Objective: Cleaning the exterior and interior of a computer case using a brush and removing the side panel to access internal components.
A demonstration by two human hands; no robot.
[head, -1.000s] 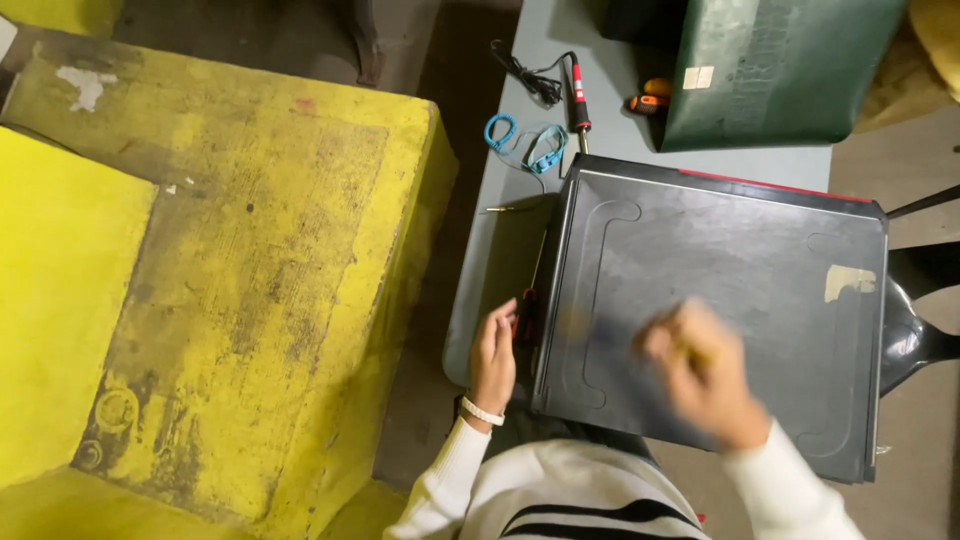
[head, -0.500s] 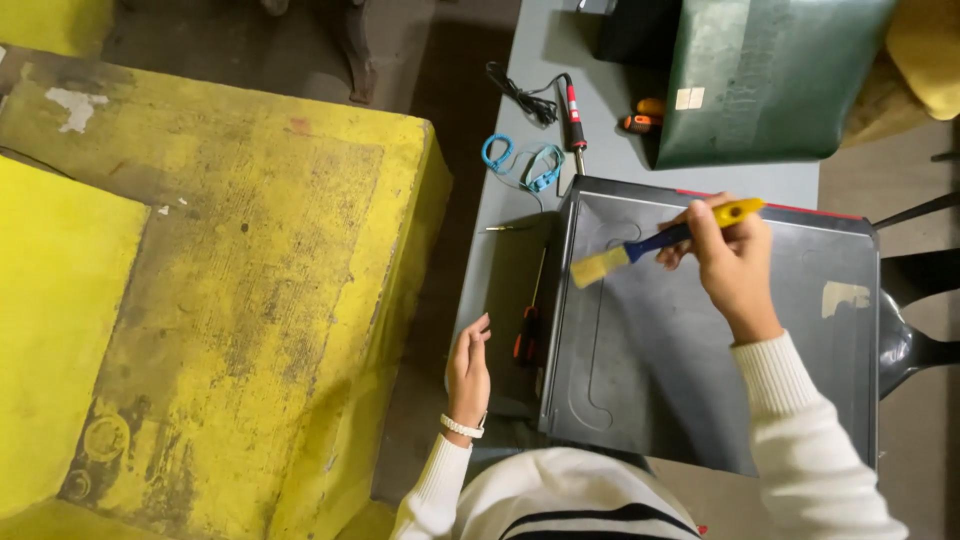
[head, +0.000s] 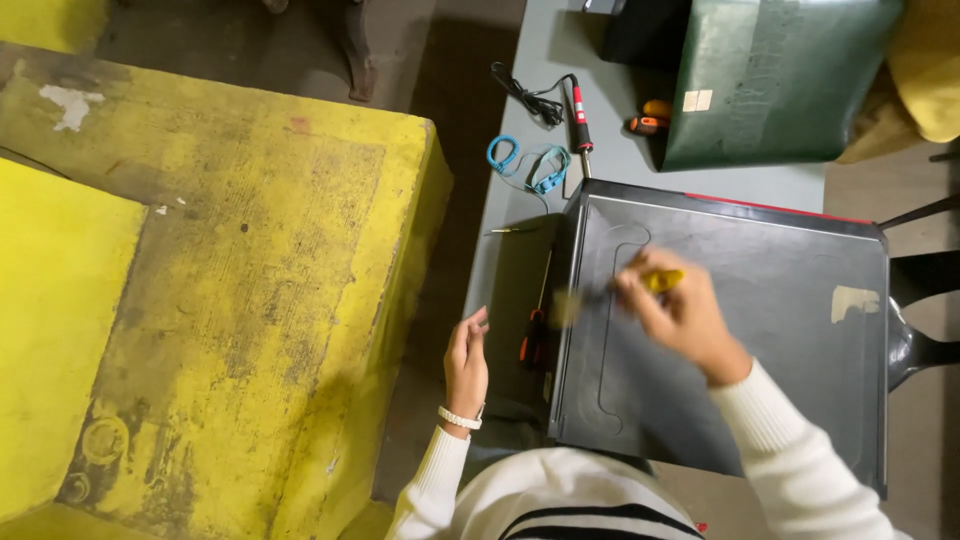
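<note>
A black metal case [head: 760, 330] lies flat on the grey table [head: 530, 260]. My right hand [head: 675, 315] is over its left part, shut on a yellow-handled brush [head: 662, 281] whose pale bristles, blurred, touch the case's left edge. My left hand [head: 466, 360] hangs open beside the table's left edge, holding nothing, a bracelet on the wrist. A screwdriver with an orange and black handle [head: 534, 335] lies on the table between my left hand and the case.
A large worn yellow block [head: 220, 290] fills the left. At the table's far end lie a soldering iron with black cord [head: 578, 115], a blue wrist strap [head: 530, 165], an orange tool [head: 645, 122] and a green box [head: 780, 80]. A black chair [head: 920, 340] stands at right.
My right hand has swept the brush from the case's upper left down toward its left edge. My left hand has let go of the case and drifted left of the table.
</note>
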